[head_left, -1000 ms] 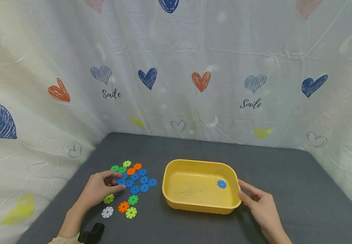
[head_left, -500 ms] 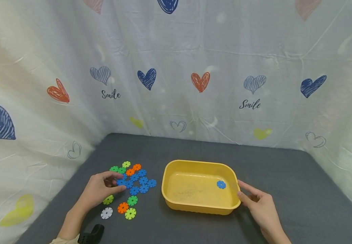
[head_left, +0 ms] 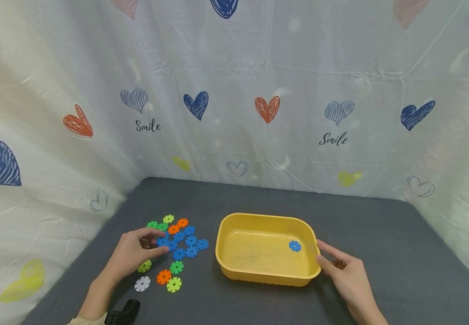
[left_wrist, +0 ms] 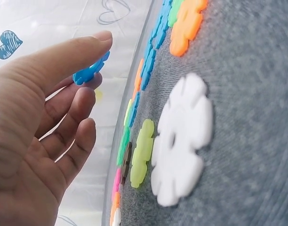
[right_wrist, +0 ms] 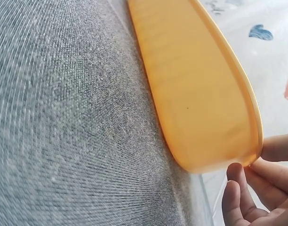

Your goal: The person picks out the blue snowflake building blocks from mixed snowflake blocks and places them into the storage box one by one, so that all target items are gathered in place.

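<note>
At the left of the head view my left hand [head_left: 126, 255] hovers over a spread of flower-shaped plastic discs. The left wrist view shows it pinching a blue notched disc [left_wrist: 91, 70] between thumb and index finger, off the table, other fingers loosely bent. Around it lie several blue discs [head_left: 191, 251], plus green, orange, yellow-green and white ones. My right hand [head_left: 350, 277] grips the right rim of a yellow plastic basin [head_left: 264, 276], thumb and fingers on either side of its edge. A single blue disc [head_left: 295, 246] lies flat inside, toward the right end.
The table carries a dark grey cloth [head_left: 271, 307]. A pale curtain with printed hearts [head_left: 268, 109] hangs along its back and both sides. On the near left, a white disc [head_left: 142, 284] lies close to a black strap [head_left: 124, 312] at the left wrist.
</note>
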Tool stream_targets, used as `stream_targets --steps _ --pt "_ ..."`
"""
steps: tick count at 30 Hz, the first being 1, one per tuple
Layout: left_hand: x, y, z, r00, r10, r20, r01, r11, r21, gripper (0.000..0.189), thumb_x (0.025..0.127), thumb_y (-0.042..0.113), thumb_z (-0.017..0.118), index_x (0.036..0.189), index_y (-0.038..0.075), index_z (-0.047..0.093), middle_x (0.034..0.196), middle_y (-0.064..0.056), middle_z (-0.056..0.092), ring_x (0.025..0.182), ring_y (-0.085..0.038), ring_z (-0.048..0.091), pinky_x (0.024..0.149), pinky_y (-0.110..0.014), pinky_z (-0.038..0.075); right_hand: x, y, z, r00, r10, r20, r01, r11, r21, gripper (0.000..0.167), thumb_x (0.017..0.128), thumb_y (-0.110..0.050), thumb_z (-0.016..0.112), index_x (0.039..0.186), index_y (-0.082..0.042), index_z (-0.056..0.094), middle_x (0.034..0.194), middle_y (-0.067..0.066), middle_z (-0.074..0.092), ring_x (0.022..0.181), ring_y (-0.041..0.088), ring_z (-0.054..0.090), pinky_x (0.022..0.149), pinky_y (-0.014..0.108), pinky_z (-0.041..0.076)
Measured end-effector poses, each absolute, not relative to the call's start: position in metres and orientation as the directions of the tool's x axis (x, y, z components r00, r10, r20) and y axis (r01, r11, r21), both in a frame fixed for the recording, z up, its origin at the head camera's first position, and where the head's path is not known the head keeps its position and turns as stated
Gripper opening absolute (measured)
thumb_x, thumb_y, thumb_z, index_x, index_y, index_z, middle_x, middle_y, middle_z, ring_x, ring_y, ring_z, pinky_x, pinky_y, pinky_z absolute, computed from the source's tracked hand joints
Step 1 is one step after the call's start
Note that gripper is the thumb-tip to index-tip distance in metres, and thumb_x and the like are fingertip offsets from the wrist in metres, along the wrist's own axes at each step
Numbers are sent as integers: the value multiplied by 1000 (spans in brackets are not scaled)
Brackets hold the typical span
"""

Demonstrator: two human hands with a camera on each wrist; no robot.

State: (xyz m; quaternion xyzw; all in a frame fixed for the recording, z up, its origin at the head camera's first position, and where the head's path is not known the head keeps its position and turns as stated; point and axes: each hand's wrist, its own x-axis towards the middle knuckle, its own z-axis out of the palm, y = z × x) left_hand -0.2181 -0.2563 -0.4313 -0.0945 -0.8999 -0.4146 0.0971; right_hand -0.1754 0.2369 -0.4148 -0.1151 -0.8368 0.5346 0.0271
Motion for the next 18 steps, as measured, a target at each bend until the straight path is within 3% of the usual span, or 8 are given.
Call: stream_targets --steps 18 --pt "-219 -251 -431 -960 67 270 248 651 718 38 76 39 85 105 16 74 88 2 64 75 -18 61 62 -31 52 -175 237 -416 -974 217 -66 149 391 -908 47 91 -25 73 135 -14 62 95 7 72 85 19 63 69 30 53"
